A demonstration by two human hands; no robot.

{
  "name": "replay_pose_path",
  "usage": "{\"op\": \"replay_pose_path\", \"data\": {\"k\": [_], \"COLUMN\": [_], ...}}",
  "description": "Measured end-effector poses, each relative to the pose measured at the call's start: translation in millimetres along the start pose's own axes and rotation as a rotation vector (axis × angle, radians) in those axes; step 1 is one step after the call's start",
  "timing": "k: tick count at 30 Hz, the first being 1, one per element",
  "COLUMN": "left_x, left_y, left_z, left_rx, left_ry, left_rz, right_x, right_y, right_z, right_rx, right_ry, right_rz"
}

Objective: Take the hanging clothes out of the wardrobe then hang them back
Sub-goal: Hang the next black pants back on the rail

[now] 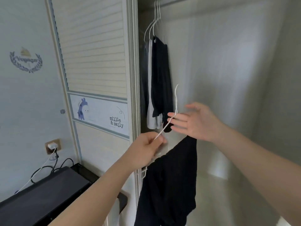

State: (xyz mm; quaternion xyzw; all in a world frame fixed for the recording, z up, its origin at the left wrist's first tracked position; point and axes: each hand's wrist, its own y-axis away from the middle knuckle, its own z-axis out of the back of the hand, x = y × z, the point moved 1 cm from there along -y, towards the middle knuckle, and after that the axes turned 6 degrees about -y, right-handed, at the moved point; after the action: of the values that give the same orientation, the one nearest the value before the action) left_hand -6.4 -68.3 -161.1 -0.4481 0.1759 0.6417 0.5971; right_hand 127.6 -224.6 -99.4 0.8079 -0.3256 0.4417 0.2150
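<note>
We counted three white wire hangers (157,12) hooked side by side at the top of the wardrobe (228,79), close against its left edge. Three garments hung from them: a dark grey one (143,79) furthest left, a light grey one (150,98) in the middle and a black one (160,75) on the right, all pressed together.

A fourth hanger (176,101) was off the rail, lower and in front of the opening, its hook pointing up. One more black garment (171,176) drooped from it in loose folds, down past the bottom of the view. That made four hangers and four garments in all.

Both hands were in view. The left hand (145,149) pinched the sloping wire arm of the loose hanger between thumb and forefinger, with the other fingers curled under. The right hand (195,123) was released, palm turned left and fingers (177,117) straight and slightly spread. The neck of the hanger crossed in front of its fingertips, and we could not tell whether the wire touched them. It grasped nothing.

To the left stood one louvred sliding door (91,46) with two stickers, a blue giraffe (83,109) and the words "millie & sally" (116,122). One crest sticker (26,60) sat on the wall, with one socket (52,145) below it holding a white plug.
</note>
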Motion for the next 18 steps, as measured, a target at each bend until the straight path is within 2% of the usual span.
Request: {"op": "replay_pose_path", "data": {"k": [5, 12, 18], "left_x": [-23.0, -65.2, -106.1], "left_y": [-62.4, -157.7, -225.2], "left_z": [38.0, 95.5, 125.4], "left_rx": [-0.072, -0.222, -0.265], "left_ry": [-0.105, -0.265, -0.557], "left_rz": [-0.154, -0.33, -0.431], "right_x": [49.5, 134.2, 200.9], "right_y": [-30.6, -79.0, -129.9], "right_z": [-15.2, -43.2, -52.7], "right_rx": [-0.097, -0.127, -0.129], "right_ry": [0.047, 0.114, 0.167], "right_rz": [0.122, 0.265, 0.366]}}
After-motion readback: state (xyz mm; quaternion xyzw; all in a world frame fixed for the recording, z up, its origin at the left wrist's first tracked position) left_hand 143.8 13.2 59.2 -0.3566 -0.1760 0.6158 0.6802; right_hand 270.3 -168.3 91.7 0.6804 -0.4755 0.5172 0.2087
